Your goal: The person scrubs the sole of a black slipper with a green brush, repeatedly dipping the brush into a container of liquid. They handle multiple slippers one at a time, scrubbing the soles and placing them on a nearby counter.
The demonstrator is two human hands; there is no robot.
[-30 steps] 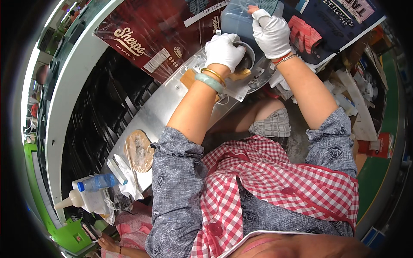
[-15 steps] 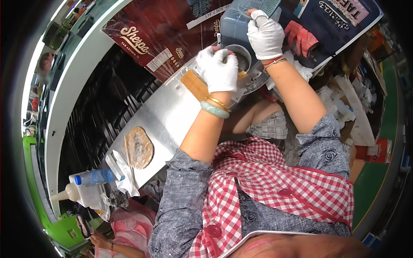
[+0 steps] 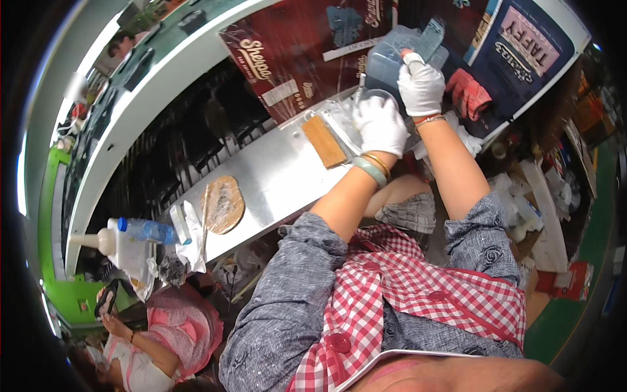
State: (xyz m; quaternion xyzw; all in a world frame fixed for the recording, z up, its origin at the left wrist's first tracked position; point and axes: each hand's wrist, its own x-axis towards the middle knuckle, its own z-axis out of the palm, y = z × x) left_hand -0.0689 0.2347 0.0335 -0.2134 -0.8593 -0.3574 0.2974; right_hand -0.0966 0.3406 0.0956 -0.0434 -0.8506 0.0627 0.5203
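My left hand (image 3: 382, 124), in a white glove, is curled over the rim of a round clear bowl (image 3: 373, 98) at the far end of a metal counter (image 3: 274, 176). A thin white stick (image 3: 360, 86) stands up just beside its fingers. My right hand (image 3: 421, 85), also gloved, is closed on a small thing with an orange tip (image 3: 407, 53), held against a translucent blue-grey container (image 3: 388, 62). A wooden block (image 3: 324, 140) lies on the counter just left of my left hand.
A flat round brown disc (image 3: 223, 204) lies on the counter's near end. Beyond it are a blue-capped plastic bottle (image 3: 147, 230) and a white squeeze bottle (image 3: 104, 242). A seated person in pink (image 3: 176, 326) holds a phone at lower left. Boxes and clutter crowd the right.
My left hand has shifted right, off the wooden block and onto the bowl. My right hand has stayed at the blue-grey container. The view has swung a little.
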